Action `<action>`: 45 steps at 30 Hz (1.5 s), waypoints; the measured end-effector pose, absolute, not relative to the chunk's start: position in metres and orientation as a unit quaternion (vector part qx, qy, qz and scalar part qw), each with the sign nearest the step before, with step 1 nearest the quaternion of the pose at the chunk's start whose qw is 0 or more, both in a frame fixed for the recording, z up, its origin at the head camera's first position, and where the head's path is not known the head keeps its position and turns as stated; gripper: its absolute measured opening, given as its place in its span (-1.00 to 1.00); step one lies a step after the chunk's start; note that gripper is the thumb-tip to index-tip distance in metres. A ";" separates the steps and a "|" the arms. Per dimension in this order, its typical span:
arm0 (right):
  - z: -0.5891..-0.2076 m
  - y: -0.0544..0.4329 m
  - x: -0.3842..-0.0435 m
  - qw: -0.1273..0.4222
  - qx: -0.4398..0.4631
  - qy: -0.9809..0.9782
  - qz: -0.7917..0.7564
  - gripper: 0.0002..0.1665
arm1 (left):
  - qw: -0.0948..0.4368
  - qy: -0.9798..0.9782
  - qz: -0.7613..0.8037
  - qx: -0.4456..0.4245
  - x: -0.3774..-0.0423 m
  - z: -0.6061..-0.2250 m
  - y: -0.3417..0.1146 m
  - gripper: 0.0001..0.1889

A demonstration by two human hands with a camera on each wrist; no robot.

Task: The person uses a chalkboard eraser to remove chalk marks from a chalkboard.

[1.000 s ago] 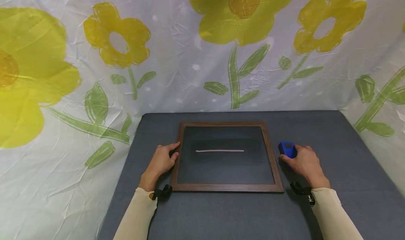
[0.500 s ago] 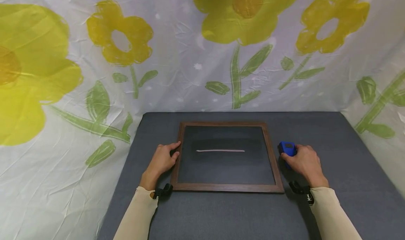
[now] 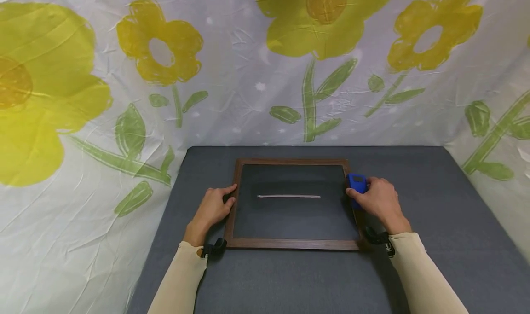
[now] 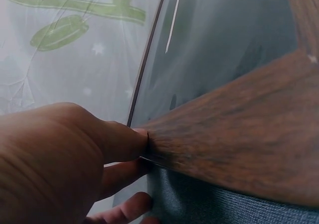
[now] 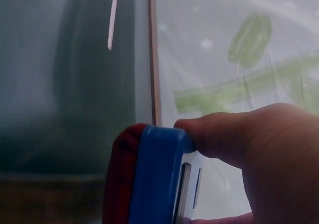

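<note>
A framed chalkboard (image 3: 294, 222) with a brown wooden frame (image 3: 290, 244) lies on the dark grey table, a pale chalk line (image 3: 288, 196) drawn across its middle. At the board's left side, my left hand (image 3: 210, 209) rests its index finger and thumb against the frame's outer edge. In the left wrist view, the thumb tip (image 4: 137, 137) is right at the frame's edge. My right hand (image 3: 380, 201) grips a blue chalkboard eraser (image 3: 357, 183) over the frame's right side. The right wrist view shows the eraser's red felt (image 5: 122, 171) facing the board.
The dark grey table (image 3: 285, 282) extends around the board on all sides. Behind and beside it hangs a white curtain (image 3: 232, 116) printed with yellow flowers. A black wrist camera mount (image 3: 214, 248) sits on the left wrist near the frame's lower left corner.
My right hand has moved left with the eraser, from the table beside the board to over the frame's right side. The left hand and the chalk line stay as they were.
</note>
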State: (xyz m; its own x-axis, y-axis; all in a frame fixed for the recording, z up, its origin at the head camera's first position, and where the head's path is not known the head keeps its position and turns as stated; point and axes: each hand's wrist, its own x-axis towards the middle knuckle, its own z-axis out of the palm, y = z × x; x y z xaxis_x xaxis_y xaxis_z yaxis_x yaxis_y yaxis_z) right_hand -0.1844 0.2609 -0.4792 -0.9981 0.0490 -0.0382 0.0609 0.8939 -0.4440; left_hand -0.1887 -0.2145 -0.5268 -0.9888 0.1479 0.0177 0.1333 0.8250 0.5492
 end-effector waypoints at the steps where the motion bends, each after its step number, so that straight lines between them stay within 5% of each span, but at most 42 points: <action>1: -0.479 0.258 -0.186 0.016 0.027 0.973 -0.230 -0.01 | 0.017 0.955 0.288 0.072 -0.189 -0.526 -0.214 -0.46; 30: -0.494 0.203 -0.190 -0.009 0.035 0.982 -0.183 -0.27 | 0.042 0.958 0.282 0.031 -0.189 -0.522 -0.208 -0.46; 45: -0.488 0.184 -0.196 0.011 0.044 0.984 -0.172 -0.23 | 0.050 0.956 0.288 0.016 -0.188 -0.524 -0.209 -0.46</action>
